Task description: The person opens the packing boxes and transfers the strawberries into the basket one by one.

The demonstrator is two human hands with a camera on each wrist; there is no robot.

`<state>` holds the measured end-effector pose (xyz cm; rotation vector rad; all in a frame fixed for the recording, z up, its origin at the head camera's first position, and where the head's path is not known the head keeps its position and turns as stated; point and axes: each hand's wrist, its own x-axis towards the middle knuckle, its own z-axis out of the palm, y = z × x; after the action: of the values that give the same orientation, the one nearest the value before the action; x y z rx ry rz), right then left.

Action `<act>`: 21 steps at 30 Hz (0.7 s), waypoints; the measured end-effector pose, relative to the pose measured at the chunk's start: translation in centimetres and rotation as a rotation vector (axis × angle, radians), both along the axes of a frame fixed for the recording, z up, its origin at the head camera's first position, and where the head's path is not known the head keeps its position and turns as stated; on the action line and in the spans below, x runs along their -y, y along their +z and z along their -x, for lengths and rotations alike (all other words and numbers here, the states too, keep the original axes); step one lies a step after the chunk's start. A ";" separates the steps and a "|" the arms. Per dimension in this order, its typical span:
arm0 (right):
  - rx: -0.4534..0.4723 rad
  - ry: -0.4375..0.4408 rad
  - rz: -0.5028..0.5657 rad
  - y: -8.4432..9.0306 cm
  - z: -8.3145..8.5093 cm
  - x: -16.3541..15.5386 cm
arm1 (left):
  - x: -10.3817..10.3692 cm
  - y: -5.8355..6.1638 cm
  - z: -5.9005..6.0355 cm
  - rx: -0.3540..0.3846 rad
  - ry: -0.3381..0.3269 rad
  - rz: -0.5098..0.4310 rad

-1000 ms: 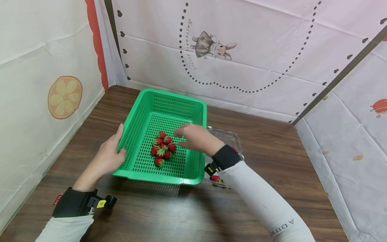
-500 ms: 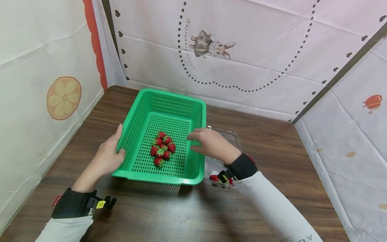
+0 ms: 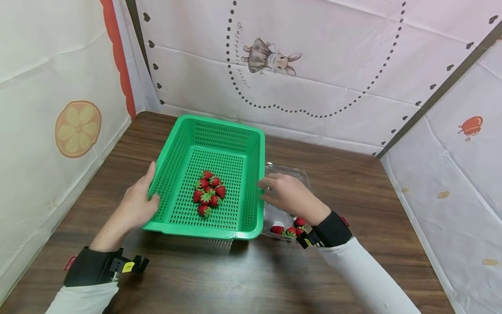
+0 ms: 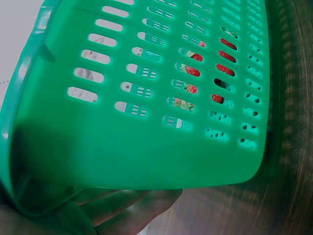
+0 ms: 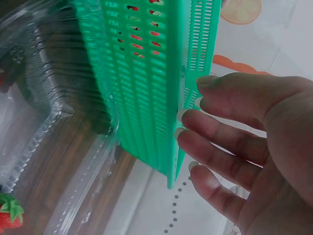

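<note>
In the head view a green plastic basket (image 3: 217, 234) stands on the table with several strawberries (image 3: 209, 192) clustered on its slotted floor. My left hand (image 3: 135, 203) grips the basket's left rim; some of its fingers (image 4: 142, 208) show past the basket wall in the left wrist view. Over the right rim is my right hand (image 3: 292, 194), its fingers loosely bent and nothing between them. Partly under that hand lies a clear plastic box (image 3: 276, 213) holding several more strawberries (image 3: 291, 231) near its front edge.
The dark wooden table (image 3: 345, 183) extends right of the box and in front of the basket. White printed sheets (image 3: 321, 56) close off the back and both sides. In the right wrist view, a clear plastic rim (image 5: 88, 181) lies close beside the basket.
My right hand has moved right, from above the basket's inside to its right rim, uncovering more of the strawberries in the box. The left hand keeps its place on the basket.
</note>
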<state>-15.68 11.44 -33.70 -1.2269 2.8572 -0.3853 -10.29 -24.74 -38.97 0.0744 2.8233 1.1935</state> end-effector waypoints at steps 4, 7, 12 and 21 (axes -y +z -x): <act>-0.036 -0.002 0.008 -0.3 -0.3 -0.7 | 0.1 -0.1 0.0 -0.009 0.003 -0.005; -0.050 -0.010 0.006 -0.5 -0.7 -1.1 | 0.1 -0.1 -0.1 -0.013 0.005 -0.010; -0.003 -0.040 -0.020 -1.0 -1.3 -1.9 | 0.2 -0.2 -0.1 -0.014 0.007 -0.003; 0.096 -0.079 -0.044 -2.2 -2.0 -3.1 | 0.1 -0.3 0.0 -0.025 -0.004 -0.007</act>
<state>-13.66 14.53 -35.89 -1.0604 2.8228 -0.3707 -10.28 -24.85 -39.31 0.0962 2.8391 1.2101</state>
